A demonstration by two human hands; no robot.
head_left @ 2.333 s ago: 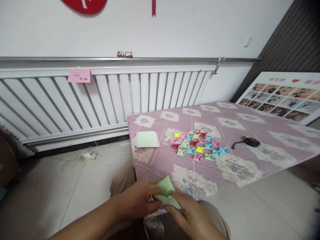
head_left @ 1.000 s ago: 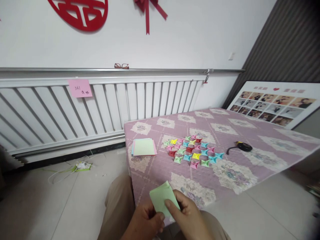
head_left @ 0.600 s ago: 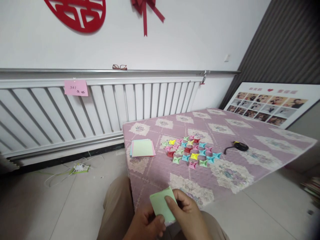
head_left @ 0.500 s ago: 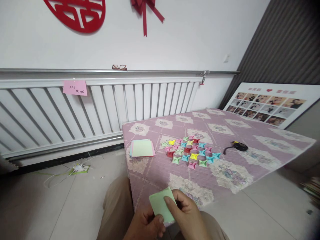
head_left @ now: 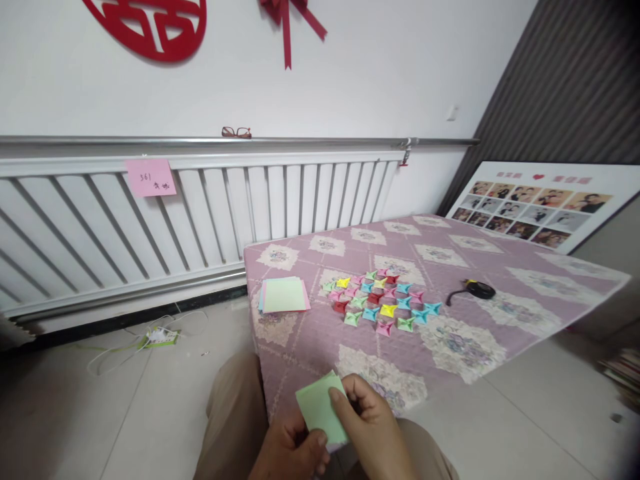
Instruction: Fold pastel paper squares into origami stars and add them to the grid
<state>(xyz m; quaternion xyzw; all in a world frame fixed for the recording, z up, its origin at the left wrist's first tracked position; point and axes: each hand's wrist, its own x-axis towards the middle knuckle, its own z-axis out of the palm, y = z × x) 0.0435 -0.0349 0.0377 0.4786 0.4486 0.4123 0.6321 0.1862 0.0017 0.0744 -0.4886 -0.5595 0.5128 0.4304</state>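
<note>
A light green paper square (head_left: 323, 408) is held between both hands, over the near edge of the cloth-covered table (head_left: 295, 347). My left hand (head_left: 295, 448) pinches its lower left corner, thumb on top. On the right side, my right hand (head_left: 369, 420) grips the paper with the thumb across its face and the fingers curled behind. Beyond the hands, several small folded paper pieces (head_left: 387, 311) in green, pink, red, blue and yellow stand in rows. A stack of square paper sheets (head_left: 284, 296), pale green on top, lies at the table's left.
A black coiled cord-like object (head_left: 480, 290) lies on the table's right part. Behind the table are a white radiator (head_left: 290, 200) with a pink note (head_left: 151, 177) and glasses (head_left: 237, 132). A photo board (head_left: 537, 200) leans at the right. A power strip (head_left: 160, 337) rests on the floor.
The view has shifted slightly. Both hands keep their hold on the green paper, and its position relative to them looks almost the same.
</note>
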